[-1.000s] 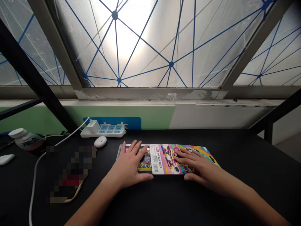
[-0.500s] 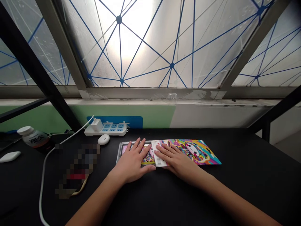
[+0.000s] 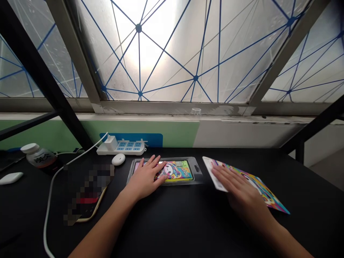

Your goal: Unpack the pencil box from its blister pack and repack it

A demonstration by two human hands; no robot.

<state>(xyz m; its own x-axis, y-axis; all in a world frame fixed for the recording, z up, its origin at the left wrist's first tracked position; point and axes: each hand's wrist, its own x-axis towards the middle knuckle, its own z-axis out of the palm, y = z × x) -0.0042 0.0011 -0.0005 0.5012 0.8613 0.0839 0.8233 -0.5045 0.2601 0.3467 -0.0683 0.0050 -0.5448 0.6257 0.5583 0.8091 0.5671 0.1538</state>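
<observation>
My left hand (image 3: 143,178) lies with fingers spread over the left part of a clear plastic blister pack (image 3: 198,172) on the table. Inside the pack shows a colourful packet (image 3: 180,171) with a white cartoon face; my hand covers its left end. To the right, my right hand (image 3: 243,193) grips a flat printed card (image 3: 268,192) by its long side. The card is multicoloured with a white left end and is tilted, its right end pointing toward the near right. My right thumb is hidden beneath it.
On the left lie a blurred-out phone-like object (image 3: 91,200), a white earbud case (image 3: 118,159), a white cable (image 3: 49,200), a bottle (image 3: 37,154) and a white mouse-like object (image 3: 10,178). A power strip (image 3: 131,147) sits at the back edge of the black table (image 3: 182,222), below the window.
My right hand has moved right and nearer with the printed card, which no longer overlaps the blister pack. The pack has shifted slightly left, with my left hand still on it.
</observation>
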